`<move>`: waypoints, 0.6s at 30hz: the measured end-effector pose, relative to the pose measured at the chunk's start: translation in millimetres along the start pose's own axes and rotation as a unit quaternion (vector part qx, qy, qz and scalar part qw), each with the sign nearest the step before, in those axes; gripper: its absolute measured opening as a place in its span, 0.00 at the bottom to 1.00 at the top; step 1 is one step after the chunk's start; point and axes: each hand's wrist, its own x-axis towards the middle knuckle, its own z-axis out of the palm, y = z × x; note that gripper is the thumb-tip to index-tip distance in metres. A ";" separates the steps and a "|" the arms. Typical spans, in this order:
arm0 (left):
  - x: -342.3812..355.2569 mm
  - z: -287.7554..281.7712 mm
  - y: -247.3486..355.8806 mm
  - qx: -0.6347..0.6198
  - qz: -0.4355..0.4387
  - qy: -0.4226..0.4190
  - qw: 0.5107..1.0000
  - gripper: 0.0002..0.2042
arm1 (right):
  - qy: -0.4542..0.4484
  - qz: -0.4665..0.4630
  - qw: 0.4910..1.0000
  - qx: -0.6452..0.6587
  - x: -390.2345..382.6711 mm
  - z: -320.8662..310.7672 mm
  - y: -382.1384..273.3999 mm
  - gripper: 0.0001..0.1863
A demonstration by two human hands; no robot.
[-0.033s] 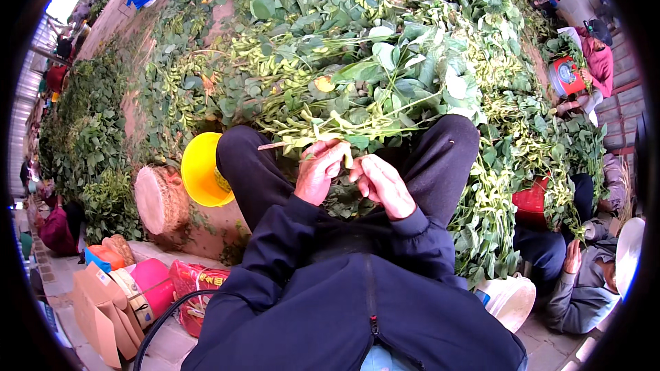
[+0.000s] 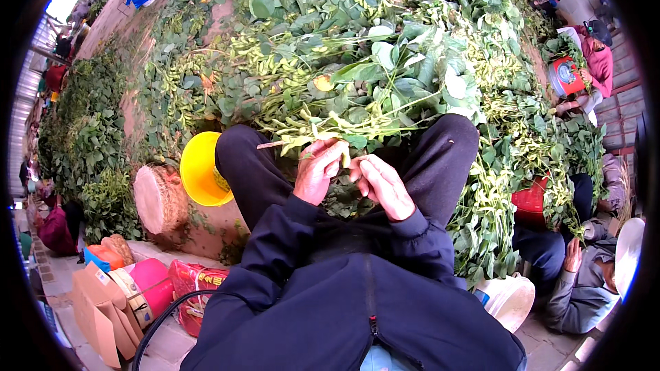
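Observation:
My left hand (image 2: 321,170) is closed on a plant stem (image 2: 273,145) bearing green pods and leaves (image 2: 322,129), held over my lap. My right hand (image 2: 376,183) has its fingertips pinched at a small green pod (image 2: 346,156) beside my left fingers. The cut plants heap up just beyond my knees. A yellow bucket (image 2: 196,165) stands by my left knee, its contents mostly hidden.
A round wooden block (image 2: 152,200) is at left, with boxes (image 2: 103,312) and a red bag (image 2: 189,280) below. Plant piles (image 2: 89,130) spread all round. Co-workers (image 2: 595,62) (image 2: 577,295) sit at right with red buckets (image 2: 529,203); a white bucket (image 2: 509,299) is behind my right.

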 end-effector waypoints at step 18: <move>-3.2 8.2 -7.9 0.008 0.049 0.039 0.998 0.06 | -0.007 -0.037 0.998 -0.055 8.1 -4.6 0.0 0.14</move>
